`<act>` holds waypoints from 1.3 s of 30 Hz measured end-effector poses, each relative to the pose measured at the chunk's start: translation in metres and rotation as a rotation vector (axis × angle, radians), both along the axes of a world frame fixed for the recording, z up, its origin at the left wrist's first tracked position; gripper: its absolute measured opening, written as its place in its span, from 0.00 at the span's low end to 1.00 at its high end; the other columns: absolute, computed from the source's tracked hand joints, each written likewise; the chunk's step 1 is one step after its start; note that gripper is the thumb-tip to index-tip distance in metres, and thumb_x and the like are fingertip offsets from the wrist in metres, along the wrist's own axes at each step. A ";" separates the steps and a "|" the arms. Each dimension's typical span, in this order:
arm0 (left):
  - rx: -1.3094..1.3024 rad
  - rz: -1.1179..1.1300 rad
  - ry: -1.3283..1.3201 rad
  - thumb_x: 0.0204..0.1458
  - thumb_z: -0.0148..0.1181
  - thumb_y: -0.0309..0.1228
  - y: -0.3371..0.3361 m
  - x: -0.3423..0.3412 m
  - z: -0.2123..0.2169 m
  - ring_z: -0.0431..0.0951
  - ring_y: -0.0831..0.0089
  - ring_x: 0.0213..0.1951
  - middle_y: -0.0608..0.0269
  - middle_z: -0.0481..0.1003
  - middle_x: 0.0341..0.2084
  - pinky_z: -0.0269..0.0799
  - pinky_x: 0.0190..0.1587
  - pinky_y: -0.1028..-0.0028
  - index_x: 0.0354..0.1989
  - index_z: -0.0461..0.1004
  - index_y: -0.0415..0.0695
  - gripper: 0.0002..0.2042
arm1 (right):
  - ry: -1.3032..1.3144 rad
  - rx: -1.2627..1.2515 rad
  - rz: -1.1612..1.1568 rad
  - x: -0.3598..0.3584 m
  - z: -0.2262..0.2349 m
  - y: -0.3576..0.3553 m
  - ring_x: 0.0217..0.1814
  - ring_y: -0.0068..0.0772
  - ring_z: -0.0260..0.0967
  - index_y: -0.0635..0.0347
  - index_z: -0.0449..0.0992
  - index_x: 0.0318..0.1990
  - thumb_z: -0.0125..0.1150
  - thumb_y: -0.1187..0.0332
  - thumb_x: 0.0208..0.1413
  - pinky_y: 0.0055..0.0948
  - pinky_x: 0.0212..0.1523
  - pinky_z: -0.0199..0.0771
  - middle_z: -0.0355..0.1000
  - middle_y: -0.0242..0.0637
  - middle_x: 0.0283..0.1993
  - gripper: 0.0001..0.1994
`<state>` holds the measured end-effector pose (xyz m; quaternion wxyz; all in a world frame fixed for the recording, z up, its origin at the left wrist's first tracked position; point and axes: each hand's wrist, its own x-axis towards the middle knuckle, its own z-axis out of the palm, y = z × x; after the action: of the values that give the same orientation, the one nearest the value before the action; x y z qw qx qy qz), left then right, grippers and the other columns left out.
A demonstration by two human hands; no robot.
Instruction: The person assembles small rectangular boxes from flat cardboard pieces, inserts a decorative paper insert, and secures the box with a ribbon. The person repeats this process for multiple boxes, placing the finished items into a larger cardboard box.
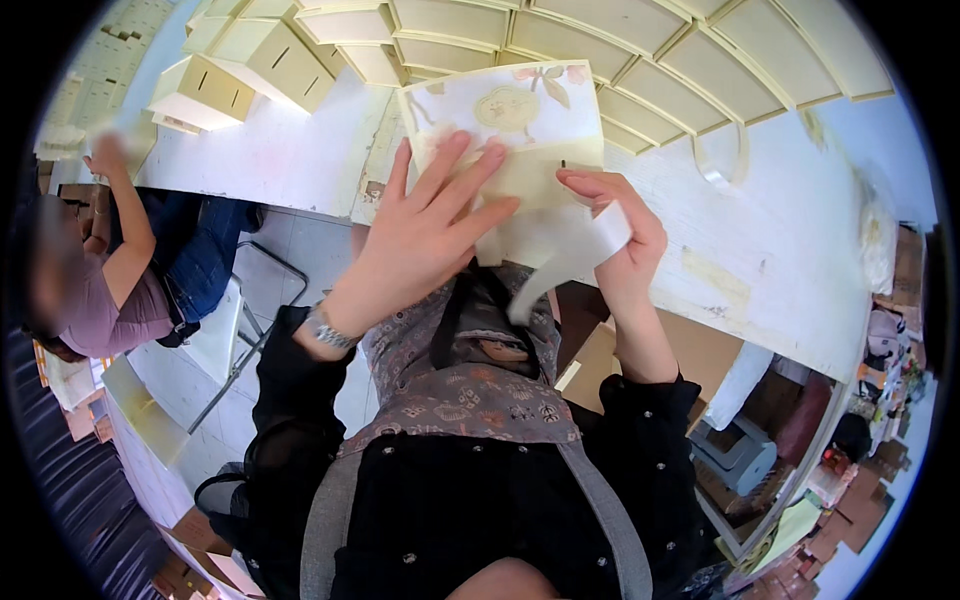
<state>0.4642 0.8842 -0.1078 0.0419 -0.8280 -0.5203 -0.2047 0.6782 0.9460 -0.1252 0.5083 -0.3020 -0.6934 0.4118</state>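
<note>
A long white bench ran across the workroom, its top scuffed and stained, with rows of cream-coloured box parts laid side by side along its far edge. At the far left end stood a few assembled cream boxes with slots in their fronts. Near the middle of the bench, at its near edge, lay a cream card panel printed with a pale flower pattern.

The left hand lay flat on the lower part of the panel, fingers spread and straight, pressing down on it and gripping nothing. The right hand was at the panel's right lower edge, its fingers curled and pinched on a white strip of tape that curved down and away toward the person's body. A metal watch sat on the left wrist, just above a black sleeve.

To the left, well apart from the panel, another person in a mauve top and blue jeans sat with one arm raised toward the bench's end. Cardboard and clutter showed on the floor below the bench at the right.
</note>
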 end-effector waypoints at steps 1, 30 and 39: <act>0.074 0.014 -0.048 0.41 0.60 0.26 0.006 0.001 -0.014 0.62 0.59 0.63 0.66 0.68 0.57 0.52 0.63 0.47 0.41 0.75 0.50 0.15 | 0.070 -0.025 0.042 -0.002 0.007 0.001 0.46 0.36 0.73 0.66 0.77 0.41 0.53 0.71 0.60 0.29 0.47 0.70 0.76 0.42 0.42 0.09; -0.383 -0.124 -0.215 0.51 0.54 0.35 0.053 0.011 0.099 0.76 0.53 0.32 0.49 0.75 0.32 0.71 0.34 0.64 0.39 0.71 0.39 0.13 | -0.543 1.174 -0.273 -0.050 0.142 0.056 0.34 0.42 0.67 0.61 0.76 0.31 0.55 0.63 0.57 0.38 0.40 0.68 0.71 0.38 0.30 0.11; -0.355 -0.166 -0.380 0.55 0.56 0.40 0.047 -0.003 0.091 0.77 0.64 0.33 0.53 0.75 0.27 0.72 0.32 0.69 0.39 0.77 0.41 0.14 | -0.678 0.446 0.282 -0.038 0.138 0.040 0.37 0.40 0.73 0.59 0.78 0.37 0.62 0.63 0.49 0.34 0.38 0.70 0.74 0.38 0.31 0.11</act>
<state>0.4615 0.9309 -0.0171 -0.2192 -0.8090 -0.4767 -0.2649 0.6405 0.9863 0.0129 0.2431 -0.2050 -0.9279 0.1946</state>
